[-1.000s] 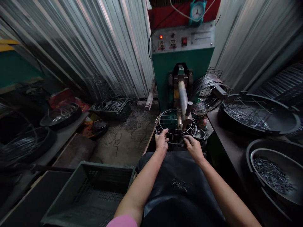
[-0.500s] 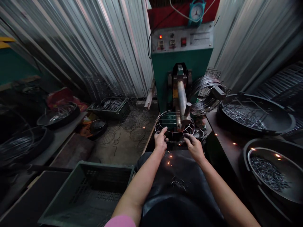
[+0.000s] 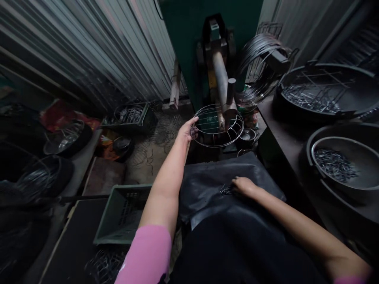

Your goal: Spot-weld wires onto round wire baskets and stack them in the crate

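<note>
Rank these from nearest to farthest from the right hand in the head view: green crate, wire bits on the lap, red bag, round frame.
From the right hand:
1. Wire bits: at its fingertips, on the lap.
2. Round frame: ahead, in the left hand.
3. Green crate: left, beyond the left arm.
4. Red bag: far left.
</note>
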### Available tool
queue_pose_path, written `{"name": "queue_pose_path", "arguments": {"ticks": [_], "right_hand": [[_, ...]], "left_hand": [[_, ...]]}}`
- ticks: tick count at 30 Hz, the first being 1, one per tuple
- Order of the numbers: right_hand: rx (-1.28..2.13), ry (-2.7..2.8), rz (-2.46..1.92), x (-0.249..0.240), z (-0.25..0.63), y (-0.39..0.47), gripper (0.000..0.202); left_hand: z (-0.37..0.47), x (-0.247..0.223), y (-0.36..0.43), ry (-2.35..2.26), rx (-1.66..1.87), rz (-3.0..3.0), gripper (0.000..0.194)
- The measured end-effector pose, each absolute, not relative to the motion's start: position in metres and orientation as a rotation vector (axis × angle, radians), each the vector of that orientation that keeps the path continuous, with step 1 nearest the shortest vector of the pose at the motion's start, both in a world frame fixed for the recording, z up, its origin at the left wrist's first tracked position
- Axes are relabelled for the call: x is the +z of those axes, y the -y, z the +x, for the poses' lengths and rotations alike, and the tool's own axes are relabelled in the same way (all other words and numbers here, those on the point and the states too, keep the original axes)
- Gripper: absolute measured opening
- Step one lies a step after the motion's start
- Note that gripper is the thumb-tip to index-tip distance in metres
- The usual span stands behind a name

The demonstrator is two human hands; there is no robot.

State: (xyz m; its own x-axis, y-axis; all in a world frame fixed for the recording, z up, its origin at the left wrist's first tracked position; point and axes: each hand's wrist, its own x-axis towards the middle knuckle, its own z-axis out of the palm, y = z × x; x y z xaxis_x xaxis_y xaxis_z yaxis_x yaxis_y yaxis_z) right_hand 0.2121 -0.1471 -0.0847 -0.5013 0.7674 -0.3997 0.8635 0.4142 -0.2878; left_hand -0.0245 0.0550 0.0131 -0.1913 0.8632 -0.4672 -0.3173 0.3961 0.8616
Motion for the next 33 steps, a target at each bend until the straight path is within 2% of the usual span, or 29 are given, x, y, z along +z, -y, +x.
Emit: {"name": "queue_pose_path", "arguments": {"ticks": [4, 11, 20, 26, 33], "right_hand": [[-0.619, -2.463, 1.401, -0.095, 0.192, 0.153, 0.018], [-0.666, -2.404, 1.392, -0.104, 0.212, 0.164, 0.023], [-0.547, -2.440, 1.336, -0.092, 0.183, 0.166, 0.023], [-0.646, -2.367, 1.359, -0.079, 0.206, 0.160, 0.031], [-0.637, -2.340, 1.486, -0.071, 0.223, 0.158, 0.031]], "left_hand": [[-0.024, 0.015, -0.050, -1.368, 1.057, 0.565, 0.037], [-0.029, 0.010, -0.040, -1.370, 1.040, 0.520, 0.035], [-0.028, 0.017, -0.031, -1.304, 1.012, 0.444, 0.035], [-0.028, 0.014, -0.021, -1.287, 1.052, 0.418, 0.029], [-0.032, 0.013, -0.022, -1.317, 0.994, 0.370, 0.038]]}}
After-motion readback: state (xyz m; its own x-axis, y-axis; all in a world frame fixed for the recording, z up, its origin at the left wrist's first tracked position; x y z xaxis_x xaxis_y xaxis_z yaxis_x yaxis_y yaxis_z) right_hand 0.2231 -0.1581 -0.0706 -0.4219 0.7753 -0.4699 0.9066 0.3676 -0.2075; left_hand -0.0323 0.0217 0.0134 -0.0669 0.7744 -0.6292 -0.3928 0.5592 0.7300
